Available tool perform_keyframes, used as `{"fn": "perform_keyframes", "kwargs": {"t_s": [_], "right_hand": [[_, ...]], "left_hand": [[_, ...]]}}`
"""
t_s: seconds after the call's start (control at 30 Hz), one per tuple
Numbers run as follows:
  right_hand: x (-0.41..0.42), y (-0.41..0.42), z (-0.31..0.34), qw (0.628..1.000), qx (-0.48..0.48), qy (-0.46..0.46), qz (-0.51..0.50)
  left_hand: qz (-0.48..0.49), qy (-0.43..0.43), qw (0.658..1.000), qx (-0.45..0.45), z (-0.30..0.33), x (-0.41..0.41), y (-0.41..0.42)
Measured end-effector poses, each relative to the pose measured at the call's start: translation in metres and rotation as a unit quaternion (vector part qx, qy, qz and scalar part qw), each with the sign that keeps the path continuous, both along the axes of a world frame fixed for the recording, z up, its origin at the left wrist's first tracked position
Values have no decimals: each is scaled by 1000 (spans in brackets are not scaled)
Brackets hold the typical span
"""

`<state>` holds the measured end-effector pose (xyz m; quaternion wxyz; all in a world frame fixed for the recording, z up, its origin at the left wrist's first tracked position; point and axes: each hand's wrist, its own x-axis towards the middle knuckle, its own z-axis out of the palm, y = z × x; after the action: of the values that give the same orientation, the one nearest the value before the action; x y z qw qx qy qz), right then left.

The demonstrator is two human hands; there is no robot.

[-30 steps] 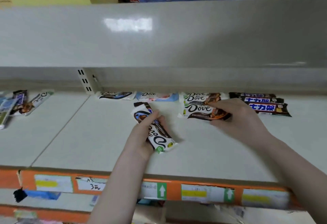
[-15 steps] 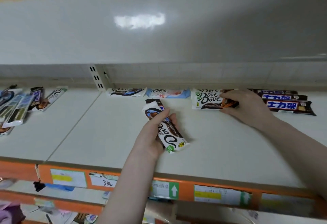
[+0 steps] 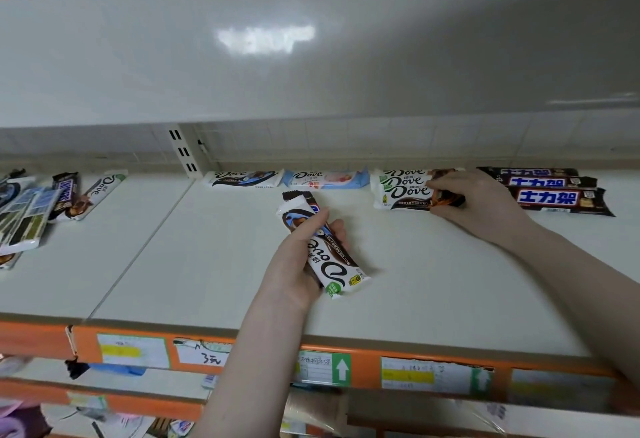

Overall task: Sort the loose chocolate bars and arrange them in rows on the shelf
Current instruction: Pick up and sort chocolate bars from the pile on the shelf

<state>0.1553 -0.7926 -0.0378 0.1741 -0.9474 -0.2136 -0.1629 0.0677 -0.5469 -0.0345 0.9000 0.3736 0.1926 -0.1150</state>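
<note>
Dove stack (image 3: 405, 191) now squared against shelf (image 3: 214, 264) back, right hand (image 3: 474, 202) gripping.

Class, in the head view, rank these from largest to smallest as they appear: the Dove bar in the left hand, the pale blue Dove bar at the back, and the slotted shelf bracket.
1. Dove bar in the left hand, though it is nearest the camera
2. Pale blue Dove bar
3. Slotted shelf bracket
</note>
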Motion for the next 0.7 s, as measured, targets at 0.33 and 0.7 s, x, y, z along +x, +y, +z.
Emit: {"fn": "perform_keyframes", "kwargs": {"t_s": [0.33,0.7], "right_hand": [[1,1,-1,1000,4,9,1],[-5,2,1,1000,8,-5,8]], "left_hand": [[1,-9,1000,5,-3,1,1],[20,-12,999,-27,1,1,-1]]}}
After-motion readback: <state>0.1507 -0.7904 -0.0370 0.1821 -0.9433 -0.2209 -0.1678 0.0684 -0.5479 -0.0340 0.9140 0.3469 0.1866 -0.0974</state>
